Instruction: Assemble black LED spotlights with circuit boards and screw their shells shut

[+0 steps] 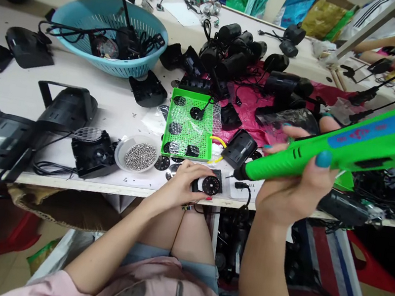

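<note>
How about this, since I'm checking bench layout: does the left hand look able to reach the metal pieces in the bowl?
Probably yes: the metal pieces lie uncovered in the bowl near the left hand, though it might need to let go of the black disc first.

Brightly lit counter, dimness beneath, glare on clear film, wide-angle edge stretch, blurred lettering on green driver.

The bright green plastic electric screwdriver runs past the right edge, red markings on its blue label blur beyond reading, and the left hand partly hides a flat black square piece.
</note>
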{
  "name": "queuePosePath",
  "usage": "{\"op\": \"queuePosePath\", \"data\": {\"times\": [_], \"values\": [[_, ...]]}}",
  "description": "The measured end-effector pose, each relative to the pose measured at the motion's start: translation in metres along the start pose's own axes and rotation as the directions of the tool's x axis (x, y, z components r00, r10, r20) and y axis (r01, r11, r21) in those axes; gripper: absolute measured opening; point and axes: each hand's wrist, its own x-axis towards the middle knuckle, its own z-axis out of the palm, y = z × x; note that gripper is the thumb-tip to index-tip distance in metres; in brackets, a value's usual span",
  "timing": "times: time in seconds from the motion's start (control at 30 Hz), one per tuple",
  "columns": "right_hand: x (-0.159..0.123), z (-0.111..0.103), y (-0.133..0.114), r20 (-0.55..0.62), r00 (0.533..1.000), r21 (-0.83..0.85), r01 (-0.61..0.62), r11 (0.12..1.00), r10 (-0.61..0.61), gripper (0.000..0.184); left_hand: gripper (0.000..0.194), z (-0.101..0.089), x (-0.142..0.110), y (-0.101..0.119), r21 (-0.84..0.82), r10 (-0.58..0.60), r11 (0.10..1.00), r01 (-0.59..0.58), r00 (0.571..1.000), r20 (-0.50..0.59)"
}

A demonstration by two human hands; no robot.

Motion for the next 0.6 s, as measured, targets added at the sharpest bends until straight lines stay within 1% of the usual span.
{"op": "queuePosePath", "data": {"times": [0.03,0.1,0.17,0.2,0.23,0.27,0.3,0.37,0.4,0.43,0.47,0.53,0.6], "values": [[0.002,-0.004,0.0,0.001,1.0,-0.035,-0.009,0.999,0.009,0.034,0.044,0.002,0.0,0.002,0.006,-0.016,1.0,0.016,1.0,-0.009],[-0.002,-0.014,-0.002,0.021,0.999,-0.167,-0.041,0.985,0.045,0.039,0.042,0.005,-0.001,0.005,-0.028,-0.055,0.998,0.052,0.995,-0.084],[-0.018,-0.025,-0.006,0.019,0.997,-0.319,-0.059,0.946,0.069,0.053,0.044,0.009,-0.005,0.01,-0.137,-0.122,0.986,0.1,0.979,-0.165],[-0.03,-0.031,-0.009,0.024,0.998,-0.384,-0.043,0.922,0.056,0.061,0.045,0.011,-0.008,0.012,-0.21,-0.171,0.969,0.133,0.969,-0.178],[-0.043,-0.037,-0.011,0.045,0.998,-0.431,-0.013,0.902,0.036,0.065,0.046,0.013,-0.011,0.015,-0.287,-0.226,0.942,0.172,0.959,-0.169],[-0.058,-0.044,-0.012,0.101,0.995,-0.463,0.033,0.886,0.015,0.062,0.047,0.014,-0.015,0.017,-0.362,-0.279,0.908,0.213,0.95,-0.142],[-0.072,-0.05,-0.013,0.206,0.978,-0.48,0.089,0.873,0.013,0.053,0.047,0.016,-0.018,0.019,-0.425,-0.326,0.87,0.25,0.939,-0.113],[-0.097,-0.061,-0.014,0.418,0.904,-0.478,0.136,0.868,0.089,0.039,0.046,0.017,-0.024,0.023,-0.5,-0.393,0.814,0.296,0.915,-0.097],[-0.107,-0.065,-0.013,0.488,0.863,-0.474,0.133,0.871,0.133,0.036,0.045,0.018,-0.026,0.024,-0.512,-0.412,0.803,0.304,0.905,-0.109],[-0.115,-0.067,-0.011,0.521,0.836,-0.472,0.118,0.873,0.169,0.035,0.043,0.019,-0.029,0.025,-0.512,-0.421,0.804,0.302,0.898,-0.13],[-0.122,-0.068,-0.01,0.528,0.829,-0.472,0.106,0.875,0.184,0.034,0.042,0.02,-0.031,0.026,-0.503,-0.42,0.812,0.296,0.895,-0.15],[-0.132,-0.067,-0.005,0.499,0.849,-0.477,0.103,0.873,0.172,0.031,0.039,0.023,-0.037,0.026,-0.484,-0.407,0.828,0.284,0.898,-0.169],[-0.138,-0.065,0.0,0.453,0.882,-0.474,0.113,0.873,0.132,0.027,0.039,0.028,-0.044,0.027,-0.492,-0.423,0.82,0.292,0.888,-0.179]]}}
